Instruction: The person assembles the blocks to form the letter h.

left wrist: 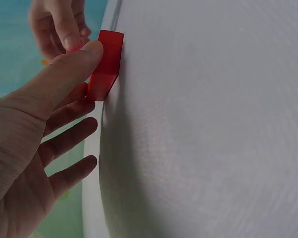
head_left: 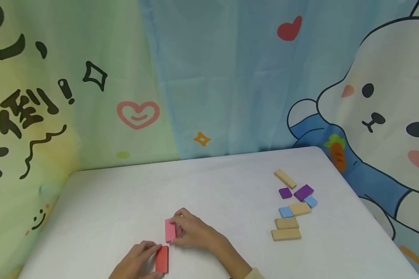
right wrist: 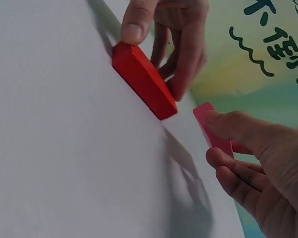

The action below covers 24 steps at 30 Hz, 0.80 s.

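My left hand holds a red wooden block by its two ends, thumb at the near end and a fingertip at the far end. In the left wrist view the thumb presses on the red block while the other fingers spread loosely beside it. Just beyond it, my right hand pinches a pink block between thumb and fingers. The pink block lies slightly left of straight ahead in the right wrist view's grip, partly hidden by the thumb. Both blocks are close over the white table, nearly end to end.
To the right lie several loose blocks: a far wooden one, two purple ones, two light blue ones and more plain wooden ones. A printed curtain hangs behind the table's far edge.
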Available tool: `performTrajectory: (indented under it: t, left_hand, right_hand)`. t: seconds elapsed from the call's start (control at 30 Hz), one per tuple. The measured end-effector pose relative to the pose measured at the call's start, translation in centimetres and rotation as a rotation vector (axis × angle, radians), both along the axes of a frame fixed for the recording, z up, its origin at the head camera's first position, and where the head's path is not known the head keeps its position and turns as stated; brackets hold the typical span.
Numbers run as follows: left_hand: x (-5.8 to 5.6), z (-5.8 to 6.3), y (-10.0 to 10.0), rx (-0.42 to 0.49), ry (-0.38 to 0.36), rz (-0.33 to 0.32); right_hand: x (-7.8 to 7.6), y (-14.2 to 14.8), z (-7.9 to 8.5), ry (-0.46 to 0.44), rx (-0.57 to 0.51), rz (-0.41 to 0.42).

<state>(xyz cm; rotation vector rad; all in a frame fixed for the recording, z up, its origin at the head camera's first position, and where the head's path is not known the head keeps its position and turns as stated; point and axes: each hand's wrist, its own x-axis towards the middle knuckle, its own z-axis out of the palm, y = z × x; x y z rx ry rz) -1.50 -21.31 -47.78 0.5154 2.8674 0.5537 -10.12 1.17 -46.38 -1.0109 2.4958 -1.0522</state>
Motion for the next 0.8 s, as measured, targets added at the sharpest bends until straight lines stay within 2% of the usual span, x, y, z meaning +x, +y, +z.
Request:
performTrajectory:
  t: [0.2,0.37,0.53,0.8]
  left_hand:
    - [0.1,0.2,0.1,0.024,-0.045,0.027]
    - [0.2,0.2,0.2,0.041,-0.016,0.029]
    - [0.2,0.2,0.3,0.071,0.048,0.016]
    - [0.3,0.3,-0.1,0.062,0.017,-0.018]
  right_hand:
    - [-0.1,-1.1,-0.9,-0.034,0.001,-0.018]
    - [0.0,-1.6,-1.6,0.019,0.037,-0.029]
    - [-0.1,-1.9,-1.7,0.043,0.052,0.007]
    - [0.4,-2.3,-1.6,-0.008,0.035,0.036]
